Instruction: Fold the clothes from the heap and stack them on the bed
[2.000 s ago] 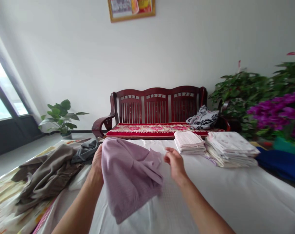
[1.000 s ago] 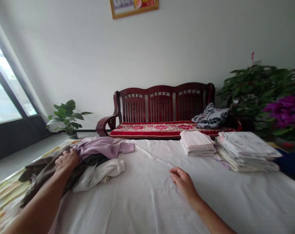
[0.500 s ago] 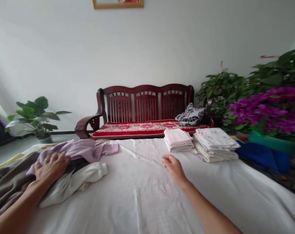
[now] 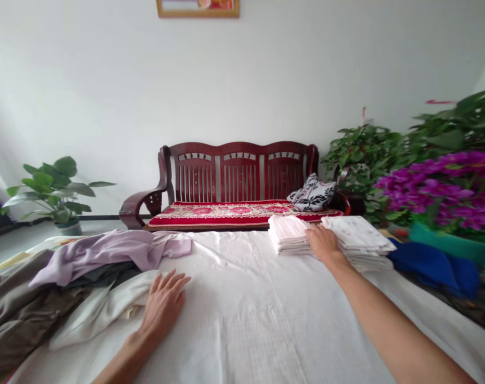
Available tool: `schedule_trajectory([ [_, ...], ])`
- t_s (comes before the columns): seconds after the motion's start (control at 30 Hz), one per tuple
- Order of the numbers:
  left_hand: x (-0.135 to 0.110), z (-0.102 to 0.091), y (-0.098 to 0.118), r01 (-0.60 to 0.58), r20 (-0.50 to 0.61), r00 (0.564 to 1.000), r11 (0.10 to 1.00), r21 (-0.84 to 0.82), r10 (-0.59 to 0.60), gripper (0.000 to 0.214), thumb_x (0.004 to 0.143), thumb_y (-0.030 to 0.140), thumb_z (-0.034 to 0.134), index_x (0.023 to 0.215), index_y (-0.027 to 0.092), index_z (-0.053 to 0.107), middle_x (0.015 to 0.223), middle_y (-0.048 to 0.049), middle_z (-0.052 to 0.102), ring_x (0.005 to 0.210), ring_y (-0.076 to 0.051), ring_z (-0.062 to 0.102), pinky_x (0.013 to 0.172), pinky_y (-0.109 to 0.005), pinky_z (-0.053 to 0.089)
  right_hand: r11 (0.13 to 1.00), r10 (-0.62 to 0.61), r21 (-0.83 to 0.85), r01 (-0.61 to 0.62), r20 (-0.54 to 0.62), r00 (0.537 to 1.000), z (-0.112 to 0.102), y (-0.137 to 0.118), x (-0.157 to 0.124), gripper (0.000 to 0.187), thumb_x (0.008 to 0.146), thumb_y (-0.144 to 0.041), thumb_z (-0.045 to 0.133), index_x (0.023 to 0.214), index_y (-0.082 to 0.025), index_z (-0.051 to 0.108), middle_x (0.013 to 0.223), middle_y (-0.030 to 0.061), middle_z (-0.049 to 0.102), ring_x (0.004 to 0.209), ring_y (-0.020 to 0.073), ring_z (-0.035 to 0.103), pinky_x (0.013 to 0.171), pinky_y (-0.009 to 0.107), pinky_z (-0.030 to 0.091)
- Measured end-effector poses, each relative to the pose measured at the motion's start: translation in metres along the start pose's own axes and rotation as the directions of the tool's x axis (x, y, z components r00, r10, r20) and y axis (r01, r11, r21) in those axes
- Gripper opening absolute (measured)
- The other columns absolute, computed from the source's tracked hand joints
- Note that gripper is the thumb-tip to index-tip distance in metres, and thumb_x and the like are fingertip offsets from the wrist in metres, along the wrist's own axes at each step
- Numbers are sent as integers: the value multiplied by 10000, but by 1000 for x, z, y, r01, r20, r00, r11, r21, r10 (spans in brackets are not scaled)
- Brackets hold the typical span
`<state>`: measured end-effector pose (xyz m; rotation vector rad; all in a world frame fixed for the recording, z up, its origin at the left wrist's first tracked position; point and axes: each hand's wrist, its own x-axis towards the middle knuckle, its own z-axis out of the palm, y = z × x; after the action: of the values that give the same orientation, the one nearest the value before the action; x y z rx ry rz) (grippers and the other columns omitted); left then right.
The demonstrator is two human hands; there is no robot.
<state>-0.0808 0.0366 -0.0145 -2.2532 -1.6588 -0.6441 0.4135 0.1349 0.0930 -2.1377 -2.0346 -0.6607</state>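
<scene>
My left hand [image 4: 165, 300] lies with its fingers spread over the right end of a crumpled cream garment [image 4: 102, 309]. Behind that, a lilac garment [image 4: 106, 250] and a dark garment [image 4: 108, 274] are heaped together, with brown clothing [image 4: 26, 320] at the left. My right hand [image 4: 323, 242] is at the gap between two folded piles, its fingers bent and loosely apart. A pink-striped folded cloth pile [image 4: 288, 234] is on its left and a white patterned folded cloth pile [image 4: 358, 234] on its right. The fingertips are partly hidden.
A white sheet [image 4: 242, 298] covers the surface before me. Beyond it stands a dark red wooden bench [image 4: 240, 176] with a patterned cushion [image 4: 313, 193]. Purple flowers [image 4: 446, 184] in a green pot and a blue cloth [image 4: 434, 266] are at the right; a potted plant [image 4: 62, 192] stands left.
My left hand has come off the lilac garment, moving right and nearer to the cream one. My right hand has moved right and away from me, to the folded piles.
</scene>
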Motion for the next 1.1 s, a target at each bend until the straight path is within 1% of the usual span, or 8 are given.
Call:
schedule_trajectory([
  [0.23,1,1,-3,19,-3,1000,999,-40,-19,382,867,151,487,1166,234,711,1216,-53,724,1256,-312,580,1132,-550,363,999,25,31,-21,-147,989,-17,-7,9,294,959,-182,442,1031,-170,727,1086,134,690,879,226,646,671,314,389],
  [0.33,1,3,-6,13,-69,997,995,-102,-21,376,878,164,475,1170,226,704,1200,-73,726,1219,-297,607,1096,-524,418,975,116,222,-24,-411,904,-52,-25,9,249,959,-277,483,1024,-223,717,1082,68,698,806,191,633,579,289,321],
  [0.43,6,2,-1,40,-105,992,952,-302,-75,331,906,252,485,1153,240,704,1179,-80,726,1147,-279,645,1019,-481,489,908,109,386,164,-596,796,-97,-56,1,228,950,-274,493,988,-213,709,1022,57,709,828,181,629,601,274,331],
  [0.53,14,-9,28,123,-38,981,766,-631,-189,301,894,370,552,1123,241,699,1119,-78,735,1045,-260,685,951,-441,533,799,-31,482,359,-565,825,-131,-96,-19,231,966,-257,476,979,-223,705,955,46,721,857,176,632,669,259,371],
  [0.67,28,-28,100,196,155,972,250,-948,-176,515,794,467,713,1239,223,624,1218,-139,689,1073,-277,682,884,-387,564,631,-263,595,498,-439,859,-141,-155,-53,209,966,-237,490,981,-242,698,980,42,721,860,179,635,729,271,409],
  [0.73,36,-33,132,195,180,969,77,-978,-171,528,779,498,732,1221,233,617,1231,-125,672,1048,-263,683,834,-349,568,584,-370,609,536,-389,844,-138,-179,-66,203,955,-208,496,957,-237,697,953,37,713,835,170,634,735,271,422],
  [0.9,51,-32,153,281,260,908,17,-960,-329,419,724,568,730,830,181,607,651,32,579,557,-122,565,491,-215,456,446,-353,751,487,-353,867,-124,-193,-72,213,910,-141,504,930,-238,692,956,18,718,913,165,650,823,275,453],
  [1.1,54,-43,141,366,423,829,-217,-905,-365,546,673,642,725,907,163,610,726,-3,645,606,-142,612,570,-272,529,340,-153,926,164,-117,981,-104,-174,-92,246,846,-372,661,1051,-235,656,953,18,725,828,177,664,734,279,468],
])
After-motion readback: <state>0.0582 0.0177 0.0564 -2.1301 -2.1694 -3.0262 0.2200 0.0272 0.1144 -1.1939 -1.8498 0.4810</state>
